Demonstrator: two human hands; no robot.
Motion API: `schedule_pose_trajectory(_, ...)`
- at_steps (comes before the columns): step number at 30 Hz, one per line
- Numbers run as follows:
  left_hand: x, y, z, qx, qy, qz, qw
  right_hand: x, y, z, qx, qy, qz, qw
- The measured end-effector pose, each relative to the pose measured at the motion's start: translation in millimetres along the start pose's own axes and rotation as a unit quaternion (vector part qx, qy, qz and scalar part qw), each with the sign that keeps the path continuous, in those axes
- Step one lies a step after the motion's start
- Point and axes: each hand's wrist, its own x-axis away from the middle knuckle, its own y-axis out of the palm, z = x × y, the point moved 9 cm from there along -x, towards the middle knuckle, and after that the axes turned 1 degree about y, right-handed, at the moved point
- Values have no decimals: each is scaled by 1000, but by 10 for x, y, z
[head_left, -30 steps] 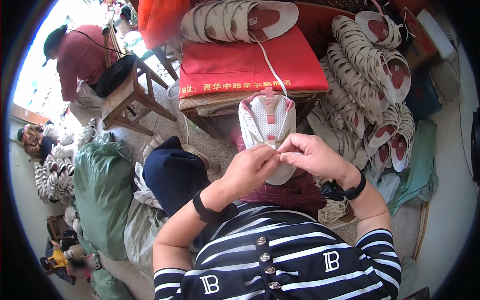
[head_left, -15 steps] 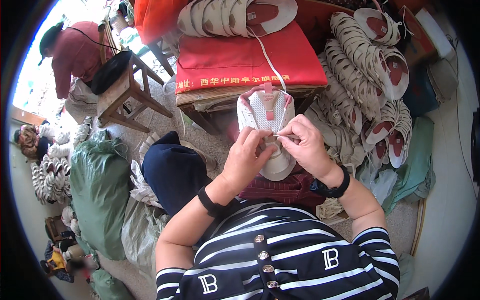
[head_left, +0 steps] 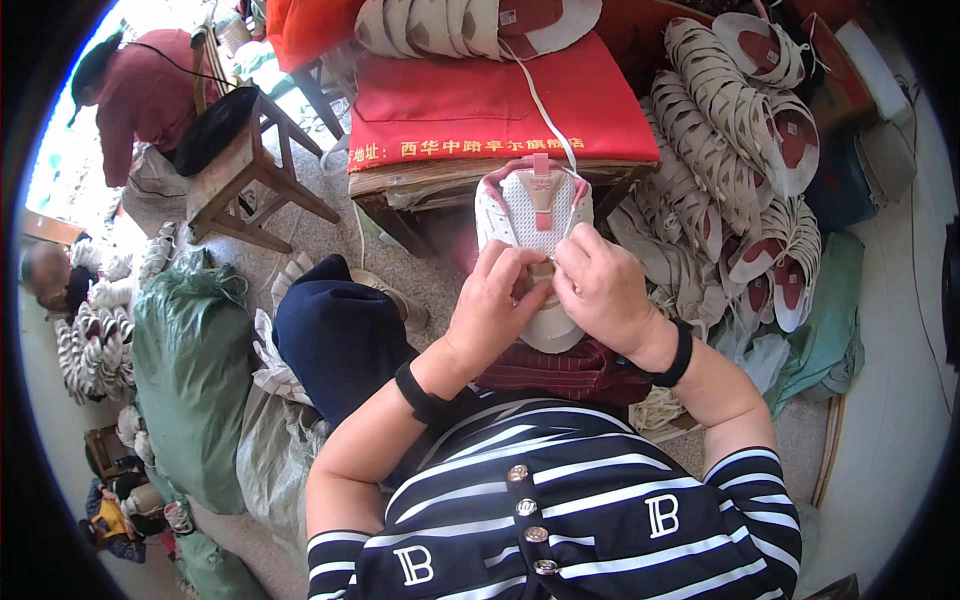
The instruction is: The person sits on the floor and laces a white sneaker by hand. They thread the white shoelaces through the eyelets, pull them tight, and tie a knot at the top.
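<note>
Here's the white shoe [head_left: 526, 232], toe bodyward, just by the table [head_left: 400, 184]: left hand [head_left: 497, 303] curled over it, thumb and fingers apart; right hand [head_left: 606, 303] bunched close beside, and what either grips, I can't tell.

"What's the person wearing?"
"A black-and-white striped top [head_left: 600, 490], short sleeves [head_left: 758, 492]."
"Fastenings?"
"Shiny round buttons [head_left: 536, 535] down the front, between white emblems [head_left: 663, 515]."
"Wrists?"
"A black band [head_left: 418, 396] on each."
</note>
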Motion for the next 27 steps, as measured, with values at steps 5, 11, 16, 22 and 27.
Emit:
schedule_pose_trajectory(5,33,29,-19,-10,-1,0,1000,-3,93,207,-162,70,-32,984)
schedule_pose_trajectory(11,8,46,-45,-6,-30,-13,999,71,138,331,-215,110,-8,970)
schedule_pose_trajectory(16,-21,33,-57,-9,-50,-15,999,124,-7,304,-196,106,12,975)
schedule_pose_trajectory(22,-12,45,-53,-7,-66,-19,998,181,103,467,-220,156,-24,963)
schedule_pose_trajectory(27,-3,49,-77,-13,-64,-11,998,163,203,379,-192,147,-10,970)
